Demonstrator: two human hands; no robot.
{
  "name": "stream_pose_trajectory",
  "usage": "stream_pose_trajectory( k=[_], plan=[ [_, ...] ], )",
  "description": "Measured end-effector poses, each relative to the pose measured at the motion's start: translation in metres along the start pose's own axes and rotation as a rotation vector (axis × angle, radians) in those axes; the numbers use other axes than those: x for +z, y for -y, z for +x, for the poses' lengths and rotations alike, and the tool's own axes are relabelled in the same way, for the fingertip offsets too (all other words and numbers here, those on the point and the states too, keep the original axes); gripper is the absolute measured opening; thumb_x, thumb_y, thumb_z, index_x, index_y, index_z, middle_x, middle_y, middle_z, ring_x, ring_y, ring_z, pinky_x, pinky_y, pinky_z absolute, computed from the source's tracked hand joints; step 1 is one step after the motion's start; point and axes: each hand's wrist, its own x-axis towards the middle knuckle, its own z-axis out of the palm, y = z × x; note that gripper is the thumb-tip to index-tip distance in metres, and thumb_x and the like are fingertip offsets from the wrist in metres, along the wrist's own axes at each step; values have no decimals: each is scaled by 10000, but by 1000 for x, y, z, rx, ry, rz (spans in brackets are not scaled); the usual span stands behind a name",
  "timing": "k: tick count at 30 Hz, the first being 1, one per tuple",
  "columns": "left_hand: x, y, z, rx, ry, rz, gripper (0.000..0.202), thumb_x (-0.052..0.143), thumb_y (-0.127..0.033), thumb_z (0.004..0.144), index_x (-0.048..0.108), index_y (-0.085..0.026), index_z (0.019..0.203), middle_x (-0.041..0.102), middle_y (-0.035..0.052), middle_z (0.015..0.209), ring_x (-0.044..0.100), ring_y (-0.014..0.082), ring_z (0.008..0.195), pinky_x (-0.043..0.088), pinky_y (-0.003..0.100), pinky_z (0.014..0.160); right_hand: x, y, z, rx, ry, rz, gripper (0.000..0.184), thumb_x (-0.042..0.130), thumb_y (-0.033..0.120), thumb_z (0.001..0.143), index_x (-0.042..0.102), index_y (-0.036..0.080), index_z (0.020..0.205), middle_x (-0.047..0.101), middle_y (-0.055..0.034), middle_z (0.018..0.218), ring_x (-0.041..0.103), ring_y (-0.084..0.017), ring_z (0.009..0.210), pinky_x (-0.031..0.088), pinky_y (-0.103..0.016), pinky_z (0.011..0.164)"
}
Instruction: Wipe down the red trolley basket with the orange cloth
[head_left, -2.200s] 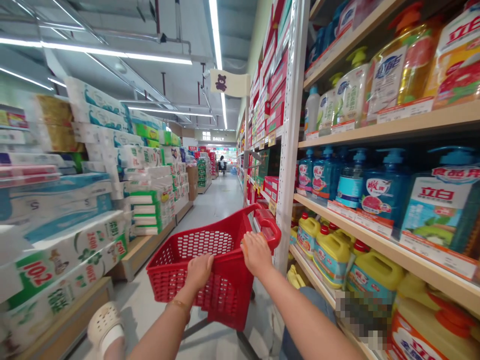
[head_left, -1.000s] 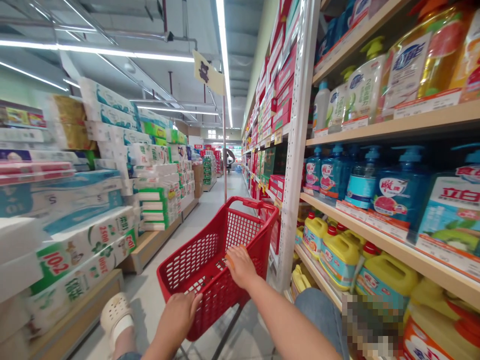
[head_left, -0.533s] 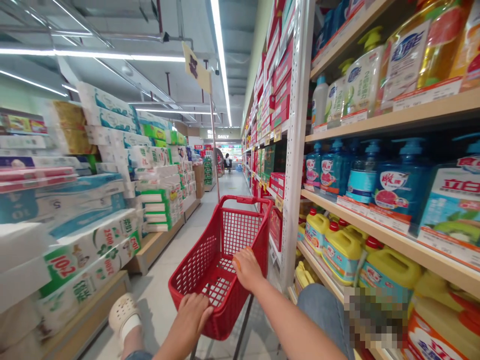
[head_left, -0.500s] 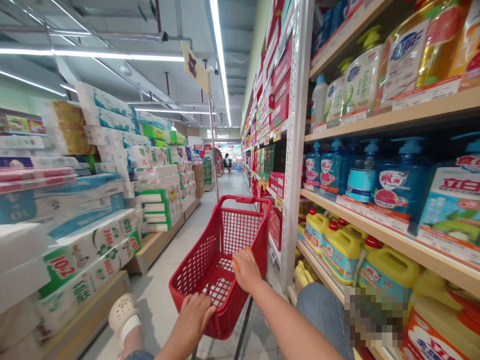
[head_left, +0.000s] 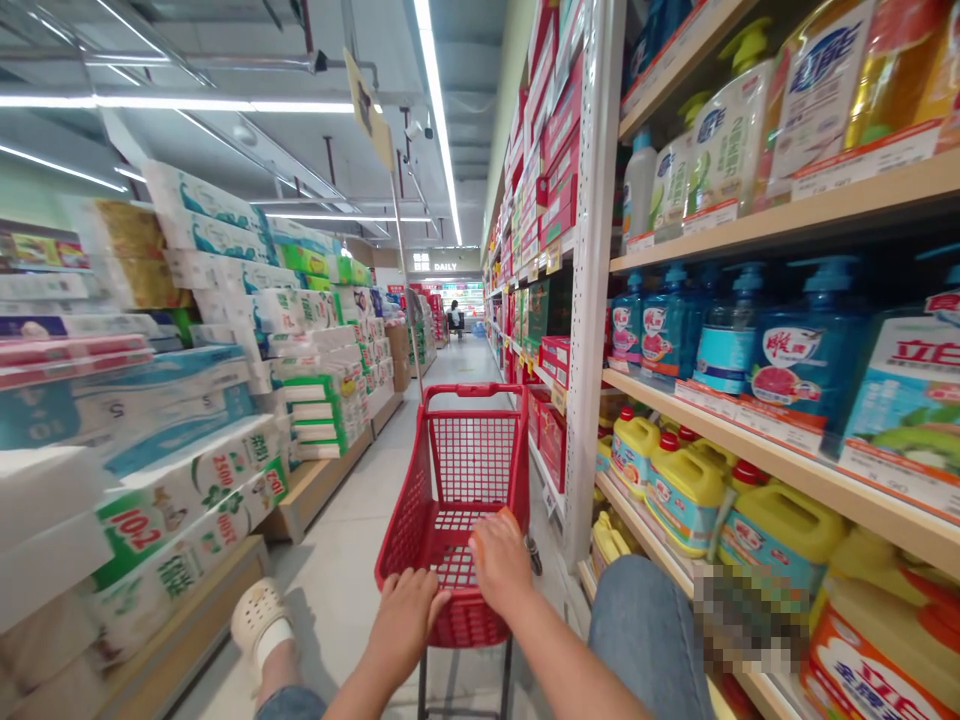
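Observation:
A red mesh shopping trolley (head_left: 459, 470) stands in the aisle straight in front of me, its basket empty. My left hand (head_left: 407, 612) is closed over the near rim of the basket at its left corner. Beside it my right hand (head_left: 499, 560) grips the same rim, fingers curled over the edge. A thin pole with a small flag (head_left: 367, 100) rises from the trolley's far left. My left foot in a white clog (head_left: 256, 620) and my right knee in jeans (head_left: 645, 630) show below.
Right-hand shelving (head_left: 750, 460) holds yellow jugs (head_left: 679, 495) low down, blue pump bottles (head_left: 712, 335) above, and a white upright post (head_left: 589, 300). Stacked tissue packs (head_left: 187, 400) on wooden plinths line the left. A person (head_left: 454, 318) stands far down the aisle.
The trolley has swung from angled left to pointing straight down the aisle. Both hands stayed on its rim and have come closer together.

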Motion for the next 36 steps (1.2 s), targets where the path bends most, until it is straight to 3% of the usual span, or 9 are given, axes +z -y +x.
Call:
stream_pose_trajectory(
  k=[4, 7, 13, 16, 20, 24, 29, 32, 36],
  plan=[
    [-6, 0, 7, 82, 28, -15, 369, 302, -422, 956, 577, -211, 830, 632, 25, 819, 542, 180, 786, 357, 326, 748, -14, -14, -20, -116, 75, 25, 299, 455, 209, 907, 585, 210, 1176, 635, -47, 1181, 529, -210, 1162, 328, -420, 1071],
    [-4, 3, 9, 79, 13, -5, 375, 317, -423, 952, 574, -206, 787, 628, 24, 790, 545, 183, 782, 366, 334, 773, -20, -30, -21, -97, 55, -12, 317, 424, 232, 931, 568, 211, 1212, 620, -55, 1220, 525, -200, 1184, 358, -418, 1058],
    [7, -19, 15, 31, -10, 18, 348, 320, -365, 955, 573, -199, 783, 630, 38, 766, 553, 198, 758, 378, 371, 779, 3, -17, -34, -32, -67, -115, 325, 421, 211, 916, 582, 173, 1196, 624, -99, 1212, 548, -241, 1160, 376, -458, 1031],
    [1, -15, 16, 146, -3, -55, 293, 334, -339, 954, 563, -211, 825, 627, 18, 813, 553, 179, 806, 376, 386, 869, 0, -24, -41, -97, -11, -109, 331, 430, 228, 920, 558, 186, 1223, 620, -86, 1223, 563, -230, 1136, 388, -437, 1017],
    [0, -12, 19, 193, -73, -56, 234, 366, -312, 944, 566, -213, 875, 623, 21, 936, 521, 191, 1005, 298, 429, 1016, -9, -43, -31, -10, -34, -163, 300, 408, 247, 935, 587, 174, 1165, 655, -99, 1153, 599, -244, 1070, 403, -451, 985],
    [8, -32, 25, 127, -36, -57, 233, 379, -287, 934, 570, -201, 833, 602, 16, 837, 515, 188, 891, 320, 443, 981, 1, -30, -30, 49, -107, -157, 305, 395, 247, 940, 592, 165, 1157, 662, -113, 1130, 602, -249, 1064, 397, -461, 986],
    [-9, -29, 38, 284, 45, -151, 243, 381, -378, 933, 569, -224, 929, 595, 30, 990, 489, 194, 974, 325, 411, 968, -2, -25, -42, -98, -22, -41, 327, 428, 279, 939, 550, 200, 1232, 637, -78, 1187, 572, -213, 1116, 406, -406, 1003],
    [-18, -22, 48, 297, 56, -154, 254, 387, -424, 926, 568, -253, 976, 566, 32, 1089, 430, 218, 1116, 290, 423, 1009, -11, -43, -37, -51, -39, -49, 328, 405, 295, 950, 563, 198, 1221, 645, -79, 1172, 587, -217, 1090, 410, -433, 1002],
    [-5, -37, 61, 242, 81, -140, 283, 385, -453, 919, 561, -232, 920, 564, 28, 988, 458, 205, 1014, 316, 415, 981, -5, -47, -31, 101, -128, -70, 363, 346, 312, 968, 574, 170, 1212, 642, -106, 1178, 586, -236, 1102, 410, -473, 999]
  ],
)
